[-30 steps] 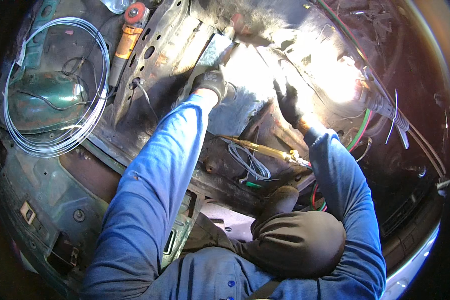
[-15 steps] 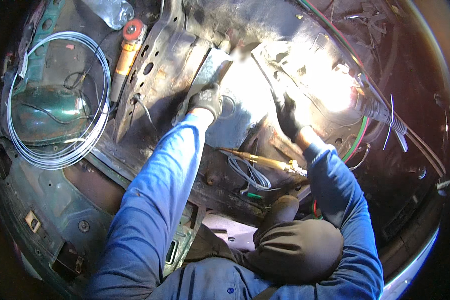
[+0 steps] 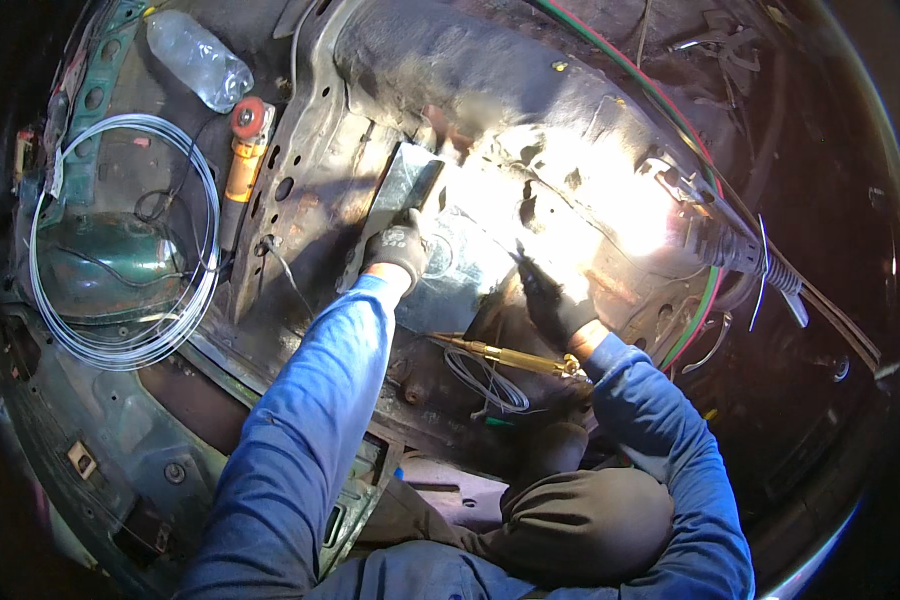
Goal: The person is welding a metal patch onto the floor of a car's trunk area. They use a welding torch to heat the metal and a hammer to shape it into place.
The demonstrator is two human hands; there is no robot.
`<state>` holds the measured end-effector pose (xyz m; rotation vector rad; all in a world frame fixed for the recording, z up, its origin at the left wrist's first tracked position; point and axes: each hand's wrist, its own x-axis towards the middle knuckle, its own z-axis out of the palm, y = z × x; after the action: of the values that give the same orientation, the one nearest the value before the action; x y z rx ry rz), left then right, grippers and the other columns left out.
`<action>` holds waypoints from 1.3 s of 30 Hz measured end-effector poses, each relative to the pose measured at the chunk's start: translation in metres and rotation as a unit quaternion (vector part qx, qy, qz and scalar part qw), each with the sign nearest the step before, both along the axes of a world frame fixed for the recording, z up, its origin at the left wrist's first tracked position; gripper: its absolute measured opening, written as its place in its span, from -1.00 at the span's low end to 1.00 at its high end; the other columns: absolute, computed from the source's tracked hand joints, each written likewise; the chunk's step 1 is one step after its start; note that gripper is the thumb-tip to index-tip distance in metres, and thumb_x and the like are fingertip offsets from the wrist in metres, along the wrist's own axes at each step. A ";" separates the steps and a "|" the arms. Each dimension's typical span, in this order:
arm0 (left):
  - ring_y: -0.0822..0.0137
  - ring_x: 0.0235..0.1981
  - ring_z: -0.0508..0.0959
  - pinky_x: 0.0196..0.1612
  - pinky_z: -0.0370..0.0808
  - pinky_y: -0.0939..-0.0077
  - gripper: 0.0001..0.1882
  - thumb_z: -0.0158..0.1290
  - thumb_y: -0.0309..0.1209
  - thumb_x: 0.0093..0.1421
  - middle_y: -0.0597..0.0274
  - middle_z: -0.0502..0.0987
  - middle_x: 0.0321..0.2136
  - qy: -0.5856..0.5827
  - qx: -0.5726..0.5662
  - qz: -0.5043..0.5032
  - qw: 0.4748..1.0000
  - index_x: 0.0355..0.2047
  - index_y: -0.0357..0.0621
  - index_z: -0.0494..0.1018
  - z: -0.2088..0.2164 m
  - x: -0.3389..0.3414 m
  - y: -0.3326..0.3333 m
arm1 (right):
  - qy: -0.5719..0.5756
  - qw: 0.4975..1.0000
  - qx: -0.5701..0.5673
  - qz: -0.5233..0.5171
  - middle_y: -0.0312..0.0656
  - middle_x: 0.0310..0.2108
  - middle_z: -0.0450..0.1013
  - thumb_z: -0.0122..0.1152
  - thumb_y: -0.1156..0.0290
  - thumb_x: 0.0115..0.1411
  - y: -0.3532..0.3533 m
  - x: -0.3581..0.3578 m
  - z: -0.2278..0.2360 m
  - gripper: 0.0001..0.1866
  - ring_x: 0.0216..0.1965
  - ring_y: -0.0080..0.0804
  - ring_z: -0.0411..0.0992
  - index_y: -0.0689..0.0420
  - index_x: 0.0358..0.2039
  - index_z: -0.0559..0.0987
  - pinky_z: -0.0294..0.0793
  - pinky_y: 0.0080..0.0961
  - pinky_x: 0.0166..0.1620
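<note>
My left hand [image 3: 398, 250], in a dark grey work glove, is closed on the raised, bent strip of a sheet metal panel [image 3: 432, 300]. The panel lies tilted on the bare car body and has a round outline pressed or drawn on its face. To the right, my right hand [image 3: 555, 305], also gloved, is closed with its fingers pointing up and left toward the panel's glaring side. Something thin and dark seems to stick out past those fingertips, but glare hides what it is. A brass gas torch [image 3: 510, 356] lies below the panel, close to my right wrist.
An orange angle grinder [image 3: 245, 170] and a clear plastic bottle [image 3: 198, 60] lie at the far left, by a coil of grey wire [image 3: 36, 250]. Red and green hoses [image 3: 660, 95] run down the right. A bright work lamp [image 3: 705, 240] shines from there, beside locking pliers [image 3: 715, 42].
My right hand has drawn back toward me and a little left, away from the glare. My left hand keeps its grip on the panel. The whole view has shifted slightly.
</note>
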<state>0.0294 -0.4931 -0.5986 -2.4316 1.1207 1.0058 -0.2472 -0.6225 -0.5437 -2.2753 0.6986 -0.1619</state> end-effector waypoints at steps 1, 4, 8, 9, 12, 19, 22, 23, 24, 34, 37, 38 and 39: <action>-0.18 0.04 0.68 0.13 0.59 -0.05 -0.34 -0.01 -0.16 0.41 -0.25 0.66 0.04 0.007 0.008 -0.004 1.000 0.43 -0.21 0.30 -0.003 0.000 0.001 | -0.025 1.000 -0.009 -0.001 0.03 0.06 0.64 0.17 0.41 0.43 0.000 0.005 0.005 -0.56 0.00 0.04 0.64 0.02 0.30 0.60 0.66 -0.14 0.00; -0.20 0.00 0.69 0.11 0.59 -0.06 -0.36 0.01 -0.17 0.40 -0.24 0.68 -0.01 0.014 0.021 -0.014 1.000 0.42 -0.16 0.31 -0.001 0.000 -0.001 | -0.022 0.997 -0.066 0.029 -0.03 -0.01 0.64 0.20 0.43 0.39 -0.001 0.013 0.002 -0.50 -0.06 0.06 0.63 -0.05 0.34 0.57 0.66 -0.08 -0.04; -0.20 -0.03 0.70 0.09 0.58 -0.11 -0.36 0.00 -0.12 0.42 -0.22 0.69 -0.04 -0.011 -0.027 -0.006 1.000 0.39 -0.23 0.32 -0.004 -0.001 0.004 | -0.068 0.990 -0.120 0.026 -0.02 -0.03 0.63 0.18 0.44 0.38 -0.005 0.026 -0.006 -0.47 -0.08 0.03 0.62 -0.03 0.36 0.53 0.63 -0.09 -0.08; -0.21 -0.03 0.70 0.07 0.59 -0.11 -0.35 -0.02 -0.13 0.42 -0.21 0.69 -0.02 -0.008 -0.033 -0.008 0.999 0.41 -0.23 0.30 -0.003 -0.003 0.002 | -0.031 0.986 -0.160 0.035 -0.03 -0.03 0.63 0.17 0.44 0.39 -0.006 0.026 -0.010 -0.48 -0.08 0.00 0.62 -0.02 0.35 0.54 0.63 -0.12 -0.09; -0.25 -0.04 0.70 0.07 0.59 -0.12 -0.38 -0.06 -0.18 0.42 -0.18 0.70 0.02 -0.023 -0.067 -0.035 0.997 0.40 -0.24 0.32 -0.004 -0.001 0.001 | 0.090 0.986 -0.128 0.053 -0.04 -0.04 0.61 0.14 0.44 0.39 -0.013 0.033 -0.012 -0.49 -0.09 -0.04 0.62 -0.01 0.35 0.53 0.61 -0.15 -0.13; -0.18 0.07 0.67 0.16 0.53 -0.05 -0.33 -0.02 -0.15 0.39 -0.24 0.68 0.02 -0.017 -0.070 -0.051 0.996 0.40 -0.28 0.34 -0.030 0.020 0.024 | -0.116 0.992 0.001 0.039 0.00 0.05 0.59 0.09 0.46 0.42 -0.010 0.049 0.037 -0.48 -0.13 0.00 0.56 0.07 0.38 0.50 0.58 -0.15 -0.10; -0.17 0.05 0.67 0.13 0.57 -0.07 -0.29 -0.03 -0.14 0.41 -0.27 0.64 0.08 0.022 -0.030 -0.035 0.999 0.44 -0.31 0.26 -0.005 0.002 -0.004 | 0.061 0.980 -0.165 0.094 0.01 0.27 0.47 0.06 0.45 0.42 -0.016 0.024 -0.010 -0.43 0.00 -0.01 0.53 0.11 0.44 0.42 0.56 -0.12 0.03; -0.17 0.05 0.68 0.14 0.57 -0.07 -0.29 -0.02 -0.16 0.41 -0.27 0.62 0.12 0.039 -0.021 -0.002 0.999 0.46 -0.32 0.24 0.001 0.002 -0.010 | 0.105 0.962 -0.219 0.124 0.00 0.33 0.41 0.05 0.44 0.41 -0.015 0.020 -0.024 -0.41 0.05 -0.03 0.52 0.13 0.45 0.39 0.56 -0.12 0.05; -0.16 0.06 0.68 0.14 0.58 -0.06 -0.29 -0.01 -0.18 0.40 -0.26 0.63 0.11 0.014 -0.035 -0.021 0.999 0.45 -0.31 0.24 -0.001 0.003 -0.014 | 0.148 0.938 -0.274 0.152 0.00 0.39 0.35 0.04 0.43 0.41 -0.017 0.018 -0.037 -0.39 0.09 -0.05 0.50 0.16 0.47 0.36 0.55 -0.12 0.07; -0.25 0.05 0.66 0.17 0.54 -0.07 -0.45 0.00 -0.10 0.40 -0.28 0.66 0.04 0.047 -0.071 -0.041 0.996 0.23 -0.20 0.51 -0.012 0.015 0.010 | -0.032 0.995 0.025 0.088 -0.10 -0.01 0.55 0.10 0.32 0.44 -0.003 0.041 0.033 -0.44 -0.06 -0.14 0.58 0.08 0.43 0.42 0.63 -0.15 -0.05; -0.24 0.04 0.67 0.16 0.55 -0.08 -0.45 -0.03 -0.09 0.43 -0.23 0.67 0.04 0.035 -0.071 -0.021 0.997 0.25 -0.22 0.49 -0.010 0.005 0.000 | -0.047 0.972 -0.198 0.120 -0.06 0.05 0.53 0.08 0.33 0.43 -0.007 0.021 -0.035 -0.42 -0.05 -0.14 0.57 0.08 0.44 0.41 0.62 -0.18 -0.06; -0.24 0.04 0.67 0.15 0.56 -0.08 -0.43 -0.03 -0.08 0.45 -0.25 0.67 0.02 0.022 -0.054 -0.018 0.998 0.29 -0.22 0.43 0.000 -0.001 -0.006 | 0.102 0.941 -0.283 0.153 -0.06 0.16 0.49 0.03 0.34 0.44 -0.007 0.023 -0.039 -0.42 -0.01 -0.11 0.56 0.07 0.46 0.39 0.61 -0.13 -0.03; -0.24 0.04 0.68 0.14 0.57 -0.08 -0.41 -0.03 -0.07 0.46 -0.27 0.67 0.00 0.007 -0.035 -0.012 0.999 0.33 -0.22 0.37 0.011 -0.006 -0.009 | 0.119 0.949 -0.256 0.137 -0.05 0.23 0.46 0.06 0.34 0.44 -0.007 0.026 -0.033 -0.41 0.06 -0.06 0.53 0.06 0.46 0.39 0.59 -0.09 0.00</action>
<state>0.0235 -0.5022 -0.5874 -2.4619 1.2064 0.9938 -0.2215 -0.6297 -0.5769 -2.9010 0.4872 0.0778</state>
